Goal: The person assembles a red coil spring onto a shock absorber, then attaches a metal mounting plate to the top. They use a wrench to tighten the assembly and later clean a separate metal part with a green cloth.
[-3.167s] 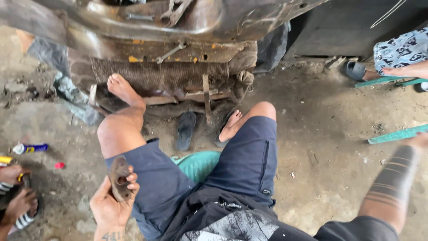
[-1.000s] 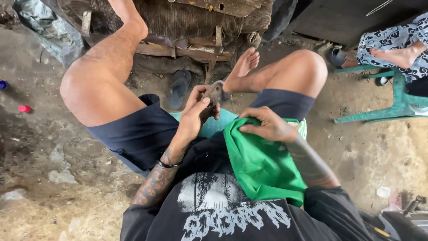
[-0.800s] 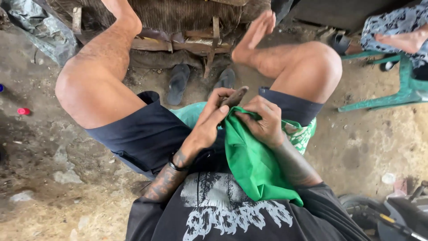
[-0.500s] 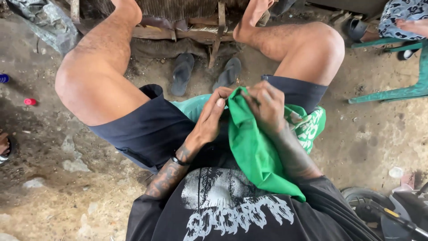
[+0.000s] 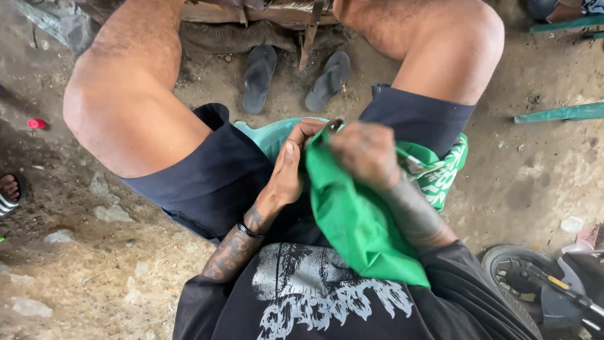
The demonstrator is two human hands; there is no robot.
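I sit low with both knees up. My left hand (image 5: pixel 288 169) is cupped around a small dark metal part (image 5: pixel 331 124), of which only the tip shows. A green cloth (image 5: pixel 355 217) drapes over that part and down my lap. My right hand (image 5: pixel 363 151), blurred by motion, is closed on the cloth and presses it against the part. The two hands touch in front of my dark shorts.
A pair of dark flip-flops (image 5: pixel 259 75) lies on the dirt floor between my feet. Under me is a teal seat (image 5: pixel 269 135). A red cap (image 5: pixel 36 123) and another person's sandalled foot (image 5: pixel 7 192) are left; green chair legs (image 5: pixel 560 113) and a small wheel (image 5: pixel 513 274) right.
Earlier my left hand held the dark part alone at my side. It came to my lap, my right hand brought the green cloth over it, and the part is now nearly covered.
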